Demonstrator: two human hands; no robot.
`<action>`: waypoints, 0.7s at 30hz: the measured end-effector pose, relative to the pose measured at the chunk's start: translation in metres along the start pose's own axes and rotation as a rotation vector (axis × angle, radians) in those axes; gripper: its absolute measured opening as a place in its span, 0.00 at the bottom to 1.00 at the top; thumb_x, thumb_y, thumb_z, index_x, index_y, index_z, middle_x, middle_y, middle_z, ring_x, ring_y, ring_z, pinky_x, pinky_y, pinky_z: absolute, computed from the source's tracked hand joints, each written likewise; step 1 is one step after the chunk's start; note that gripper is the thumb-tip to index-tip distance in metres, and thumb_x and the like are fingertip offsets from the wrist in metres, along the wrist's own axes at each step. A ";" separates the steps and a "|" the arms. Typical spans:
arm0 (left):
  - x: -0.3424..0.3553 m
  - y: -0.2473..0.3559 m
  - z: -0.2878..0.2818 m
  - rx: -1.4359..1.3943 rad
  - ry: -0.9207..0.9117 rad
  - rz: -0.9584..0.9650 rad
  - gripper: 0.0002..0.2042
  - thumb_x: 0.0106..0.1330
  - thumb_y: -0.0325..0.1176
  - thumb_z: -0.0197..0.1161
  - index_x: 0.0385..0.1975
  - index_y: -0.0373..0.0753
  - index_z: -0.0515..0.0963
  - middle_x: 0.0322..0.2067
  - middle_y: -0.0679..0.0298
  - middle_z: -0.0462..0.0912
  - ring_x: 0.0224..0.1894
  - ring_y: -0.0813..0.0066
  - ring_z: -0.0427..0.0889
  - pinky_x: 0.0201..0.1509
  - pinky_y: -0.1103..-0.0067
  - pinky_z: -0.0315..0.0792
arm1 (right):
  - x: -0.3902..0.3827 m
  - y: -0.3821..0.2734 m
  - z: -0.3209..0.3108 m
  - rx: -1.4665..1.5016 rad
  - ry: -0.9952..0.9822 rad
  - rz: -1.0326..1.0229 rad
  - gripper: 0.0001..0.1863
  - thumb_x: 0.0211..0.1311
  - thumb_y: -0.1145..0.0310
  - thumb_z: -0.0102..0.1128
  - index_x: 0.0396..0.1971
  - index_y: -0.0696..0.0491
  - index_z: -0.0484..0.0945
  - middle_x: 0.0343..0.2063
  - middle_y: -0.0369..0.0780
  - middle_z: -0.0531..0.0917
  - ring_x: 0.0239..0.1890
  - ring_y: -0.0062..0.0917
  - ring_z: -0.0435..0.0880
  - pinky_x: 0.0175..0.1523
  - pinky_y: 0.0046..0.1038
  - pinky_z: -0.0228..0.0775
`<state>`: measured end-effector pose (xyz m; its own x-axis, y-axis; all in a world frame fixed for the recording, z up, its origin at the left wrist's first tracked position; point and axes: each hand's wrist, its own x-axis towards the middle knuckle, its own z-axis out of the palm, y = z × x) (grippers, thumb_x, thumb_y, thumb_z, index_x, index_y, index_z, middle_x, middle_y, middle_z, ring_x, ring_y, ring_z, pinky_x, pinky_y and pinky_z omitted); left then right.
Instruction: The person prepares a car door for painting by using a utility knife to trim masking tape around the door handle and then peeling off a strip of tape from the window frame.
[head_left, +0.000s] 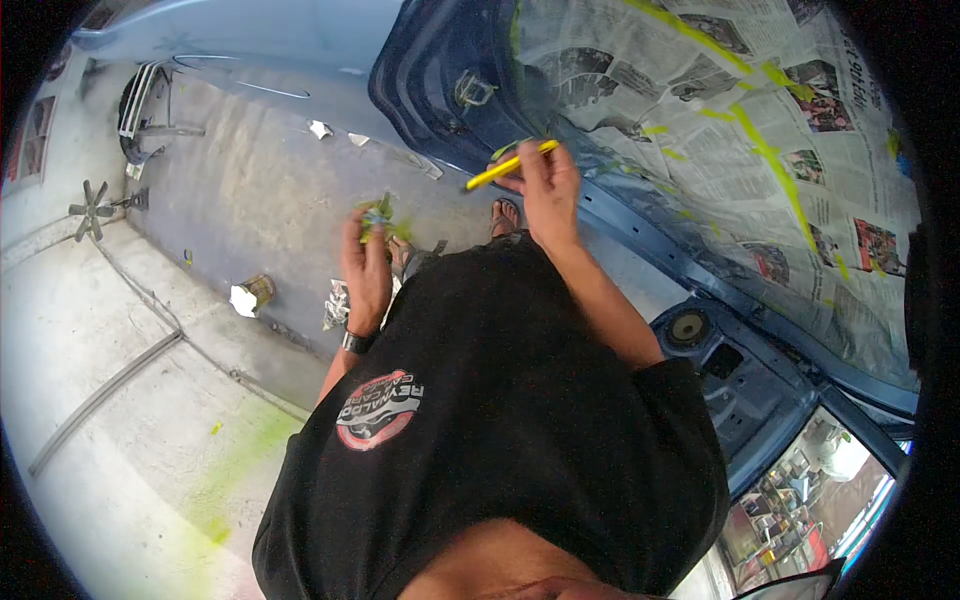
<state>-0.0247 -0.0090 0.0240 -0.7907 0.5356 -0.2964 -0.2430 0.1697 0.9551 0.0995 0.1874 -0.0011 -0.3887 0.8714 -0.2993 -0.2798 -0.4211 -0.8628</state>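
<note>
My right hand (553, 203) is closed around a slim yellow stick-like tool (512, 167) with a dark tip; whether it is a knife or a marker I cannot tell. Some green tape (507, 151) shows beside those fingers. Lower and to the left, my left hand (370, 277) pinches a crumpled wad of yellow-green masking tape (380, 214), slightly blurred. The right hand is close to the blue car's door opening, beside newspaper masking (640, 120) held with yellow-green tape strips.
An open blue car door (740, 400) with a round speaker (688, 327) stands at right. A blue panel (430, 80) is at the top. A tin can (258, 292), crumpled paper (336, 305) and scraps (320, 130) lie on the floor at left, near a white wall (120, 350).
</note>
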 end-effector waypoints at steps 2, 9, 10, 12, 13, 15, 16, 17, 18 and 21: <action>-0.005 0.006 0.013 0.071 -0.137 0.079 0.20 0.68 0.27 0.54 0.60 0.38 0.65 0.38 0.65 0.77 0.34 0.82 0.73 0.38 0.84 0.71 | -0.008 0.007 -0.015 -0.574 -0.286 -0.087 0.12 0.68 0.64 0.57 0.33 0.58 0.72 0.27 0.38 0.80 0.30 0.23 0.82 0.32 0.24 0.73; 0.007 0.004 0.036 0.150 -0.332 0.146 0.14 0.67 0.30 0.61 0.50 0.33 0.76 0.37 0.66 0.80 0.36 0.84 0.74 0.40 0.84 0.70 | -0.027 -0.001 0.005 -0.770 -0.598 -0.221 0.12 0.59 0.70 0.61 0.37 0.61 0.72 0.25 0.47 0.79 0.26 0.31 0.80 0.33 0.32 0.68; 0.008 0.002 0.036 0.134 -0.333 0.189 0.10 0.69 0.31 0.59 0.45 0.33 0.77 0.35 0.66 0.80 0.35 0.85 0.74 0.38 0.84 0.70 | -0.026 -0.002 0.005 -0.750 -0.631 -0.260 0.13 0.59 0.68 0.62 0.37 0.61 0.72 0.25 0.46 0.80 0.27 0.30 0.80 0.33 0.32 0.68; 0.009 -0.007 0.035 0.025 -0.214 0.046 0.09 0.70 0.32 0.57 0.44 0.34 0.77 0.34 0.66 0.80 0.34 0.85 0.74 0.36 0.85 0.69 | -0.029 -0.006 0.005 -0.710 -0.626 -0.169 0.12 0.60 0.68 0.63 0.35 0.59 0.72 0.25 0.43 0.79 0.28 0.26 0.79 0.34 0.29 0.69; 0.011 -0.009 0.033 -0.085 -0.088 -0.096 0.09 0.72 0.33 0.54 0.42 0.35 0.77 0.34 0.66 0.80 0.33 0.86 0.74 0.34 0.85 0.69 | -0.030 -0.007 0.004 -0.669 -0.626 -0.079 0.11 0.61 0.68 0.63 0.32 0.58 0.71 0.26 0.40 0.79 0.29 0.21 0.79 0.36 0.26 0.70; 0.016 0.002 0.031 -0.071 -0.085 -0.167 0.10 0.73 0.35 0.52 0.43 0.37 0.76 0.35 0.67 0.80 0.34 0.85 0.75 0.35 0.85 0.69 | -0.023 0.010 -0.012 -0.633 -0.535 -0.104 0.12 0.62 0.66 0.63 0.32 0.58 0.72 0.25 0.39 0.80 0.28 0.20 0.79 0.33 0.24 0.70; 0.017 0.008 0.030 -0.063 -0.061 -0.233 0.10 0.73 0.36 0.50 0.43 0.38 0.76 0.36 0.68 0.81 0.34 0.84 0.75 0.36 0.85 0.69 | -0.019 0.013 -0.016 -0.598 -0.466 -0.127 0.12 0.64 0.64 0.62 0.31 0.57 0.72 0.25 0.38 0.81 0.26 0.18 0.79 0.31 0.22 0.71; 0.017 0.004 0.030 -0.094 -0.119 -0.177 0.09 0.73 0.35 0.49 0.43 0.39 0.75 0.36 0.69 0.79 0.34 0.84 0.75 0.36 0.85 0.69 | -0.014 0.012 -0.021 -0.596 -0.471 -0.126 0.12 0.64 0.64 0.62 0.31 0.57 0.72 0.25 0.38 0.81 0.26 0.18 0.79 0.31 0.22 0.71; 0.016 -0.002 0.028 -0.096 -0.114 -0.177 0.09 0.73 0.35 0.49 0.43 0.39 0.75 0.36 0.69 0.79 0.34 0.84 0.75 0.36 0.85 0.69 | -0.009 0.005 -0.022 -0.609 -0.413 -0.105 0.12 0.65 0.63 0.61 0.31 0.56 0.73 0.24 0.37 0.81 0.24 0.17 0.79 0.27 0.21 0.70; 0.013 -0.014 0.030 0.008 -0.227 -0.110 0.06 0.72 0.32 0.49 0.42 0.41 0.72 0.36 0.70 0.76 0.35 0.83 0.76 0.34 0.84 0.70 | 0.000 -0.009 -0.016 -0.626 -0.334 -0.090 0.13 0.65 0.61 0.61 0.32 0.56 0.73 0.21 0.36 0.80 0.22 0.19 0.79 0.25 0.23 0.70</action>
<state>-0.0148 0.0201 0.0064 -0.6129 0.6855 -0.3930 -0.3154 0.2438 0.9171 0.1161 0.1950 0.0004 -0.6640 0.7300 -0.1617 0.1942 -0.0405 -0.9801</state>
